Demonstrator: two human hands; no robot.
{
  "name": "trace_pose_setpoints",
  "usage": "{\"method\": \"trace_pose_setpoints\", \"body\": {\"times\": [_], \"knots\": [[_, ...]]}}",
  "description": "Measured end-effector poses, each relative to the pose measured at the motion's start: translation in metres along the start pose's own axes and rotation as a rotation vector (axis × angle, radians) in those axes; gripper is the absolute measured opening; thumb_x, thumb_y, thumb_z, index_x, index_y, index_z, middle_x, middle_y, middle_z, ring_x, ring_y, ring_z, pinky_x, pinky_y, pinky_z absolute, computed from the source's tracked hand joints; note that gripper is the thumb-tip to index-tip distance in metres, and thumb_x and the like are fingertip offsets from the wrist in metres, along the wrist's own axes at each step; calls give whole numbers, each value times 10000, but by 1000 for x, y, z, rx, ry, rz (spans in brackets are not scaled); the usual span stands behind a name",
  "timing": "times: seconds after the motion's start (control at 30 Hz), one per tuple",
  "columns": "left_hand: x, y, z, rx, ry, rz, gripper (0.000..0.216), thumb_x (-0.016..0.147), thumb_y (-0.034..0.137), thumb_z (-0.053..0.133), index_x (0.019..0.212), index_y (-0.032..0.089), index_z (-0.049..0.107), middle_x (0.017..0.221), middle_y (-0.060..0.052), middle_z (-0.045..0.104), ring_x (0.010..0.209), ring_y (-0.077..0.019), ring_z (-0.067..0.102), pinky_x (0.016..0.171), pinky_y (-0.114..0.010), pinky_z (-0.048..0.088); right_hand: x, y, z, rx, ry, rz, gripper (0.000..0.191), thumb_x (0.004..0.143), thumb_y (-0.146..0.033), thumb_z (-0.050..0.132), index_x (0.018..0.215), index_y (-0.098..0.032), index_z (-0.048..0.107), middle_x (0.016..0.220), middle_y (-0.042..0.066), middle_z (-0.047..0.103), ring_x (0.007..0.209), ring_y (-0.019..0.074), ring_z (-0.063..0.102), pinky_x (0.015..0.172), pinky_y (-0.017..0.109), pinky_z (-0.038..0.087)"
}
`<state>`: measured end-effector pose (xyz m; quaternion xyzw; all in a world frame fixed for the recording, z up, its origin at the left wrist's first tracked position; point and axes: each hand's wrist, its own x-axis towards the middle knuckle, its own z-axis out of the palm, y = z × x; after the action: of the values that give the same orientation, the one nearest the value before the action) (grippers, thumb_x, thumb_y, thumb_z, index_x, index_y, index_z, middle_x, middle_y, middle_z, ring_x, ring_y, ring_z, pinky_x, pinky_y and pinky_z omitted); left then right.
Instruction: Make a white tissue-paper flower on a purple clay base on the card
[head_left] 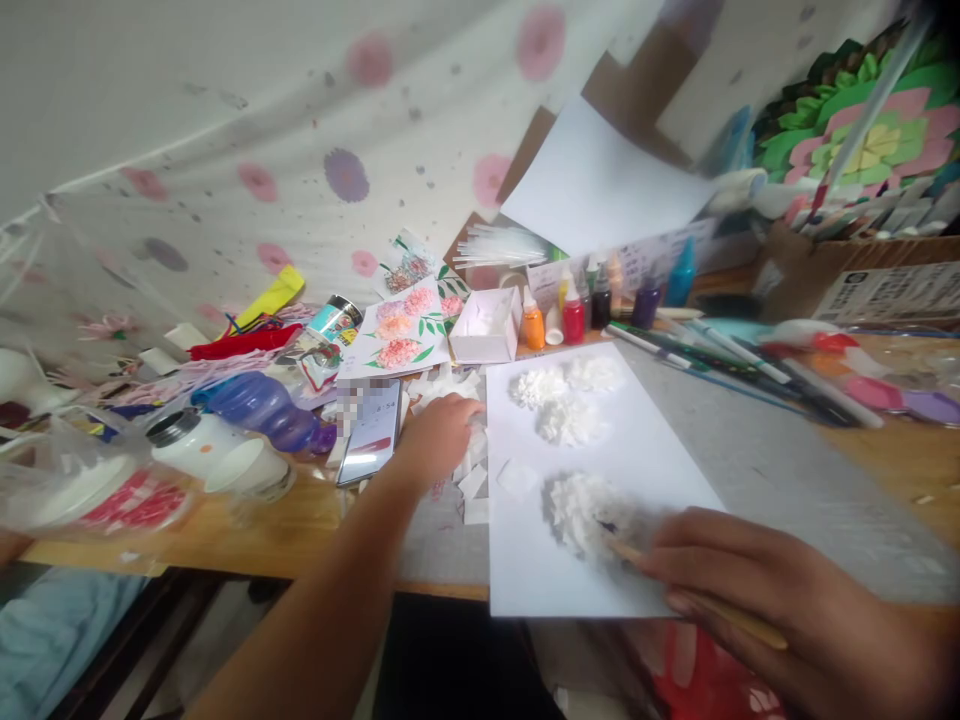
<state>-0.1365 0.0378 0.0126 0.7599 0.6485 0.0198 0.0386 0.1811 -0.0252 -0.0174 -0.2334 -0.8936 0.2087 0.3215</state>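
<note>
My right hand is closed around a wooden-handled paintbrush; its dark tip meets the lowest of several ruffled white paper flowers. These raised flowers stand on a white sheet, with a small square of white paper beside them. Left of the sheet, my left hand rests among loose white paper pieces, a finger near the sheet's edge. Its other fingers are curled down out of sight, so whether it pinches a piece cannot be seen. Motion blurs my right hand.
A phone lies left of my left hand, near a white cup and a purple bottle. Behind stand a picture of pink flowers, a white box and paint bottles. Pens lie at right.
</note>
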Motion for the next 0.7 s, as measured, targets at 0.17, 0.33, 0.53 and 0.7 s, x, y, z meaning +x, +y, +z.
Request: {"method": "trace_pose_setpoints", "body": {"times": [0.17, 0.33, 0.53, 0.7], "knots": [[9, -1, -2, -8, -59, 58, 166, 768, 162, 488, 874, 212, 607, 872, -31, 629, 812, -188, 587, 719, -294, 427, 0, 2, 0, 58, -1, 0, 300, 819, -187, 616, 1099, -285, 662, 1005, 37, 698, 854, 189, 687, 648, 201, 575], [10, -1, -8, -23, -45, 84, 98, 732, 161, 491, 691, 196, 573, 814, -13, 591, 749, -162, 564, 708, -281, 413, 0, 2, 0, 51, -5, -5, 314, 821, -179, 611, 1112, -289, 655, 1021, 31, 693, 858, 183, 687, 667, 200, 576], [3, 0, -18, -80, -24, 121, 134, 768, 169, 444, 815, 200, 565, 855, -14, 604, 808, -170, 562, 752, -292, 437, 0, 1, 0, 29, 17, -11, 320, 821, -185, 613, 1121, -292, 650, 993, 29, 697, 859, 187, 686, 647, 201, 574], [7, 0, -13, -92, -85, 282, 240, 762, 121, 439, 872, 216, 631, 979, -23, 591, 916, -175, 551, 826, -295, 424, 0, 0, 0, 25, 24, -6, 312, 821, -179, 611, 1110, -288, 656, 985, 32, 700, 855, 191, 687, 641, 203, 571]]}}
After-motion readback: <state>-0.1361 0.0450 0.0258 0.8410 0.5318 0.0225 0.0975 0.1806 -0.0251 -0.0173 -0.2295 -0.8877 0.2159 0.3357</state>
